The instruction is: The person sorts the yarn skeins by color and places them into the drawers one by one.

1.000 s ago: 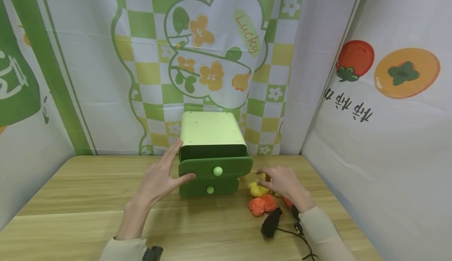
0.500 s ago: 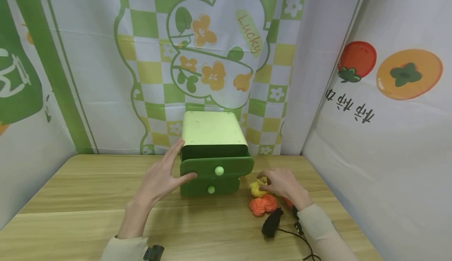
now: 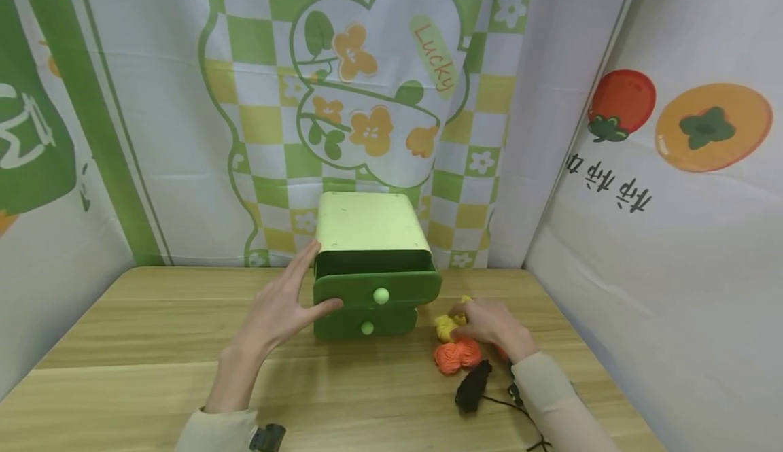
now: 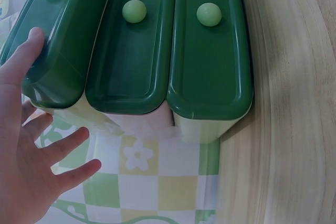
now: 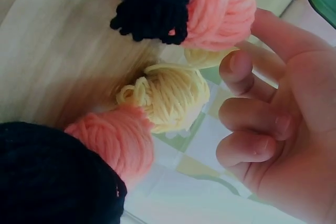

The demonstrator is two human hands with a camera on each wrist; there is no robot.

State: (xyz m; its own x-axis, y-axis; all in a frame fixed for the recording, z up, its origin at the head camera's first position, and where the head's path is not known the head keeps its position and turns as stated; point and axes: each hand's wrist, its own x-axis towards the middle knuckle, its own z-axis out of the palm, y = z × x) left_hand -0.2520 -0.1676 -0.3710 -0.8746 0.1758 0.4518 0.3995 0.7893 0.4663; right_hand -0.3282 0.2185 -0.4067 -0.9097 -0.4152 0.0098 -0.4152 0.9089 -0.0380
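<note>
A light green cabinet (image 3: 370,219) with dark green drawers stands at the back of the table. Its top drawer (image 3: 349,290) is pulled partly out. My left hand (image 3: 275,319) rests at the cabinet's left side, thumb on that drawer's front and the other fingers fairly straight; in the left wrist view nothing lies in the palm (image 4: 26,161). To the right, my right hand (image 3: 489,323) has its thumb and index finger around a yellow yarn ball (image 3: 445,328), partly hidden by the hand. Its other fingers are curled in the right wrist view.
An orange yarn ball pair (image 3: 457,355) lies just in front of the yellow yarn. Nearer me is a black yarn bundle (image 3: 474,387) with a loose strand. Another yellow skein (image 5: 173,95) and more black yarn (image 5: 52,177) show in the right wrist view.
My right hand has come down onto the yellow yarn and its thumb and index finger have closed in around it. The left hand has stayed at the drawer.
</note>
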